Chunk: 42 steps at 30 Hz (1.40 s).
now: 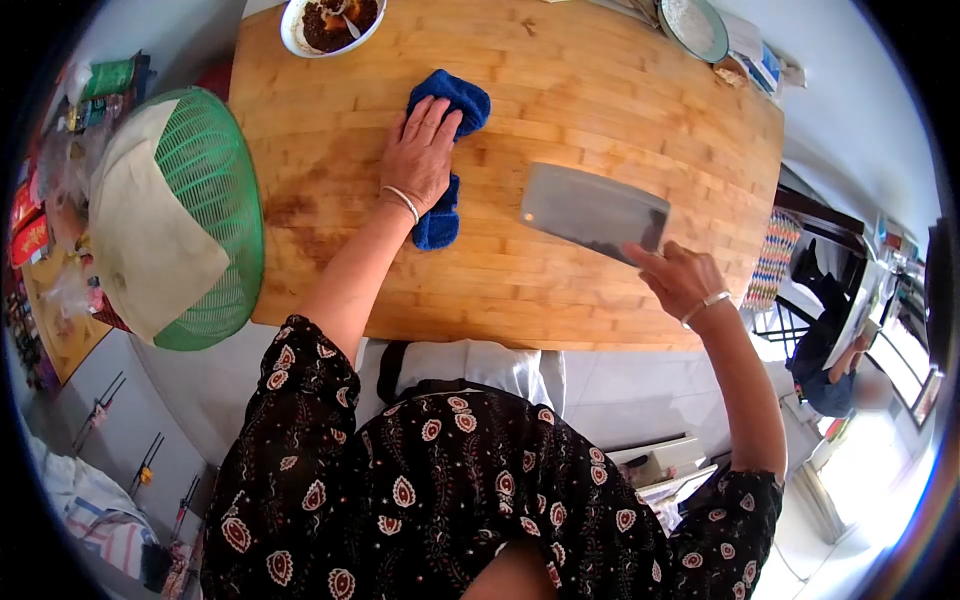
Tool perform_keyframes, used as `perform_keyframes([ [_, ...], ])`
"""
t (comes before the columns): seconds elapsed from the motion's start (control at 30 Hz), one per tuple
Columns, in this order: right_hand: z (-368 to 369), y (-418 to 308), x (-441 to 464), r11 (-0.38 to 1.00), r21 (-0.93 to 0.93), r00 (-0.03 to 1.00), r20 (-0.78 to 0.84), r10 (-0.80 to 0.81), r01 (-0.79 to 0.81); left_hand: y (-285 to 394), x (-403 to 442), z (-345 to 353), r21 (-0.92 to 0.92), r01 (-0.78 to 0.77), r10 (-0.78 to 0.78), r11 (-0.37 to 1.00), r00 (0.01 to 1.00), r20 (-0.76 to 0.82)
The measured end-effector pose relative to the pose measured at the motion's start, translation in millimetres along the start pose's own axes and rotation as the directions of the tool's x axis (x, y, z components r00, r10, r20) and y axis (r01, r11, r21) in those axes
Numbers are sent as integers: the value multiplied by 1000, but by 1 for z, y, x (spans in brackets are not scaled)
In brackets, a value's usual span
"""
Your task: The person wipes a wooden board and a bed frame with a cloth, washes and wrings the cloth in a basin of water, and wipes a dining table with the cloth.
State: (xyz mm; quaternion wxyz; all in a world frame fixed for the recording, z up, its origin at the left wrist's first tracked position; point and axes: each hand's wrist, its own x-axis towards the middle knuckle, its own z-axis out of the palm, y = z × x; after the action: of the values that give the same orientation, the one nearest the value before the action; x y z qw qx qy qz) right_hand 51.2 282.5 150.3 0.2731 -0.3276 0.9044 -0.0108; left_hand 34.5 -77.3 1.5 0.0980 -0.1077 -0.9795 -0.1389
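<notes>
My left hand (420, 150) lies on a bunched dark blue cloth (437, 222) on the wooden board (480, 290), fingers stretched over its upper part. The cloth shows above and below the hand. In my right hand (685, 278) is a broad-bladed cleaver (595, 208), its handle hidden by the fingers. The blade points left over the board, its flat side facing up. Whether the blade touches the wood I cannot tell. A bracelet circles each wrist.
A white bowl (291, 32) of dark sauce with a spoon stands at the far left. Beside the board's left edge is a green mesh basket (235, 190) partly covered by pale cloth (150, 230). A white-filled bowl (693, 28) sits far right. Another person (828, 365) is at right.
</notes>
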Motion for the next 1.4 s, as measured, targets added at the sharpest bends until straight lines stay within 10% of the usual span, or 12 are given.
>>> perform_keyframes([
  [0.6, -19, -4, -2, 996, -73, 977, 204, 62, -48, 0, 0, 1, -10, -1, 1, 1000, 1000, 1],
  [0.8, 21, -29, 13, 996, 25, 989, -121, -85, 88, -1, 0, 3, -16, 4, -3, 1000, 1000, 19],
  [1.13, 115, -89, -155, 660, 611, 776, -114, 620, -438, 43, 5, 23, 93, 147, -156, 985, 983, 93],
  [1.27, 150, -120, -172, 502, 739, 672, -91, 735, -449, 106, -25, 36, -168, -210, 234, 963, 963, 137],
  [1.4, 158, -156, -165, 443, 806, 623, -122, 773, -392, 126, -97, 17, -262, -604, 652, 753, 741, 163],
])
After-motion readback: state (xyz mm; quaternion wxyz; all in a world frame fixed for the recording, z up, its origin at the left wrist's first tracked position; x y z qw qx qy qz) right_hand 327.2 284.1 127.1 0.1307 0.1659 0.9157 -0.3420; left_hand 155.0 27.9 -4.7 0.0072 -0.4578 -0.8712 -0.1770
